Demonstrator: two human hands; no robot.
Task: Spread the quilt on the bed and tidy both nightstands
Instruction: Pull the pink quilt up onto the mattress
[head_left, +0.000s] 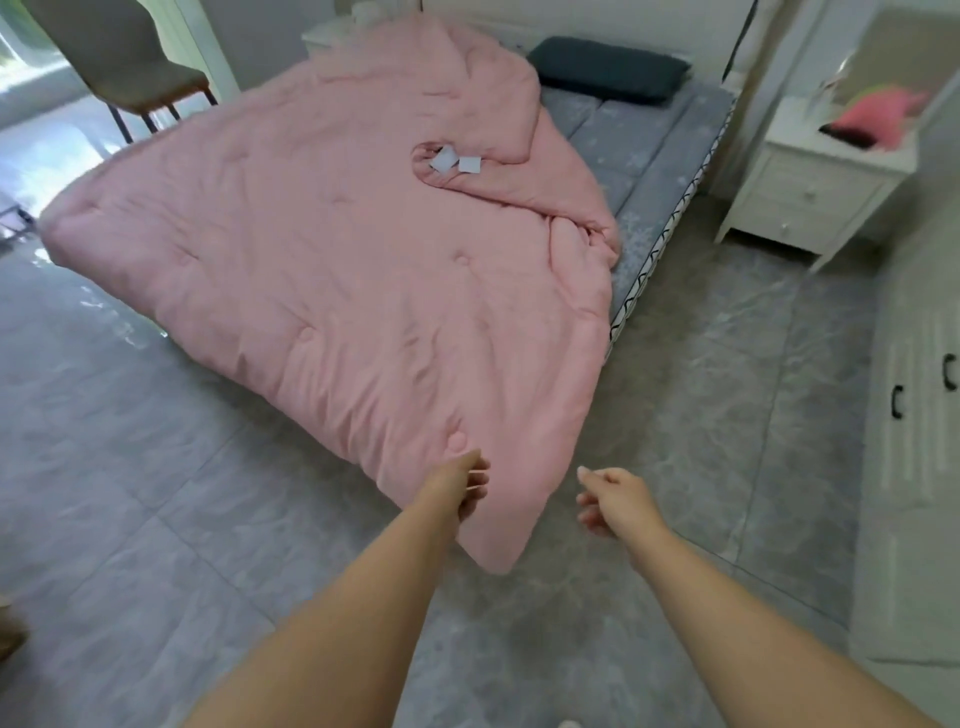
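A pink quilt (332, 260) covers most of the bed (670, 156). Its far right corner is folded back, with white labels (457, 161) showing, so the grey mattress and a dark pillow (608, 67) are bare on the right. The near corner hangs over the bed's foot toward the floor. My left hand (467, 488) is at that near corner, fingers loosely curled against the quilt's edge with nothing gripped. My right hand (608, 499) hovers just right of the corner, apart from the quilt, fingers loosely bent. A white nightstand (800, 192) stands right of the bed with a pink item (872, 117) on top.
A grey chair (130, 62) stands at the far left of the bed. A second white nightstand (332, 31) shows behind the quilt at the head. White cabinet doors with black handles (924, 384) line the right edge. Grey tiled floor surrounds the bed.
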